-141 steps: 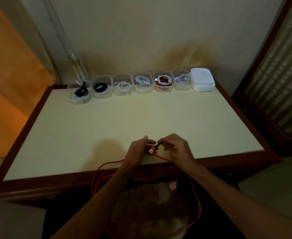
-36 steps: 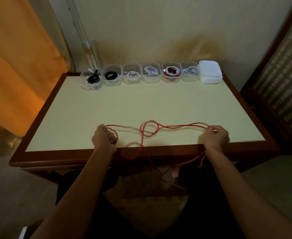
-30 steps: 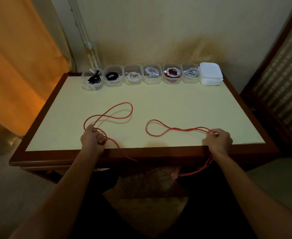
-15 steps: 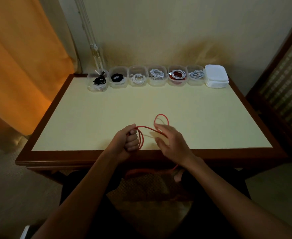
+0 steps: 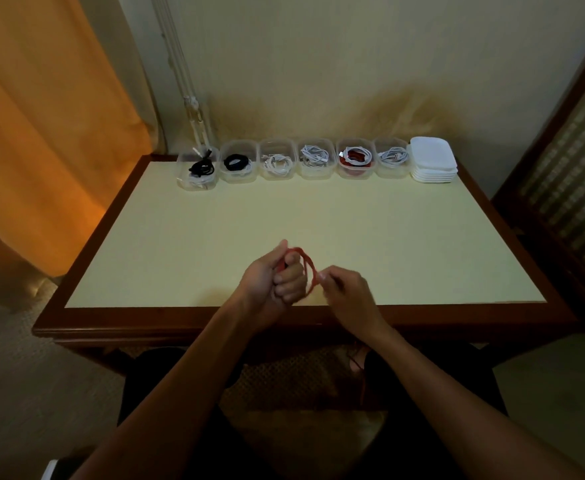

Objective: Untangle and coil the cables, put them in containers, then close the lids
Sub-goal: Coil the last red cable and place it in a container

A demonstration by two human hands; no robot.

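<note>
**Cable sorting bench: items on hand**

1 thin red cable [image 5: 307, 268], part-coiled. A loop of it stands between the two hands, just above the near edge of the table; its far end is out of sight.

1 left hand [image 5: 277, 277], fingers curled into a fist round the gathered turns of the red cable, thumb lying up along the top.

1 right hand [image 5: 344, 289], just beside the left, fingertips [image 5: 323, 277] pinching the loop's right side. This hand is blurred, so the finer grip cannot be told.

6 clear plastic containers, lids off, in one row at the table's far edge, well apart from both hands, each with coiled cable inside. From the left-hand side: first container [image 5: 197, 169], black and white cable; second container [image 5: 238, 162], black; third container [image 5: 277, 163], white; fourth container [image 5: 315, 157], white; fifth container [image 5: 355, 158], red with white; sixth container [image 5: 392, 157], white.

1 stack of white plastic lids [image 5: 433, 161], touching the sixth container, beyond the right hand. The number of lids cannot be counted surely.

1 wooden table with a pale yellow top [image 5: 215, 237], under both hands.

1 orange curtain [image 5: 42, 116], far off past the left hand.
</note>
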